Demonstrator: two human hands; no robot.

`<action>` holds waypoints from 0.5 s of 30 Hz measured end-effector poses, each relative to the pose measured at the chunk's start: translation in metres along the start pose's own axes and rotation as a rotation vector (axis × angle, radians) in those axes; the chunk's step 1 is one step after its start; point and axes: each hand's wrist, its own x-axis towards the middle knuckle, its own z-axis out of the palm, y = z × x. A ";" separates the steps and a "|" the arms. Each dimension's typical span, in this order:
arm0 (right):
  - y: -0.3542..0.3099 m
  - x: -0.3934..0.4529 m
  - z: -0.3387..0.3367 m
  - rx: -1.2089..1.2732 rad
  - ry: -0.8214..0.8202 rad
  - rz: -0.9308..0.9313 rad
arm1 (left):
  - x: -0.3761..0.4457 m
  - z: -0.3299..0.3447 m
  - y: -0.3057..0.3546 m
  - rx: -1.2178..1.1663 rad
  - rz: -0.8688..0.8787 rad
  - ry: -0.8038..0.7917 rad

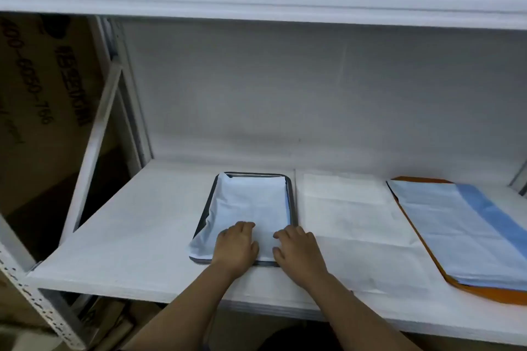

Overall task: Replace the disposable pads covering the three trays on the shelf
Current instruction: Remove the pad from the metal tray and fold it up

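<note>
Both hands flat, fingers spread, on pad (251,205) in tray (293,208), mid-shelf (128,236). Left hand (236,245) and right hand (298,251) at tray's 6 o'clock edge; pad's long axis runs toward 12.

Brown cardboard box (37,100) with dark print stands far left, behind white perforated upright (42,305) of rack.

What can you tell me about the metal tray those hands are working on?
The tray is a shallow, dark grey rectangle with rounded corners and a raised rim, metal by its look. It lies flat on the white shelf, near the front edge. A pale blue pad covers its inside, rumpled and spilling over the left rim. The left hand and right hand press flat on the pad at the near end.
</note>
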 end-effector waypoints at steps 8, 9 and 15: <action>0.006 0.004 0.014 0.047 -0.186 -0.093 | 0.003 0.015 -0.024 -0.020 -0.072 -0.254; 0.007 0.003 0.011 0.043 -0.199 -0.097 | 0.002 0.016 -0.026 -0.002 -0.083 -0.271; 0.013 0.006 0.003 -0.053 -0.246 -0.162 | 0.001 0.006 -0.044 0.153 -0.154 -0.342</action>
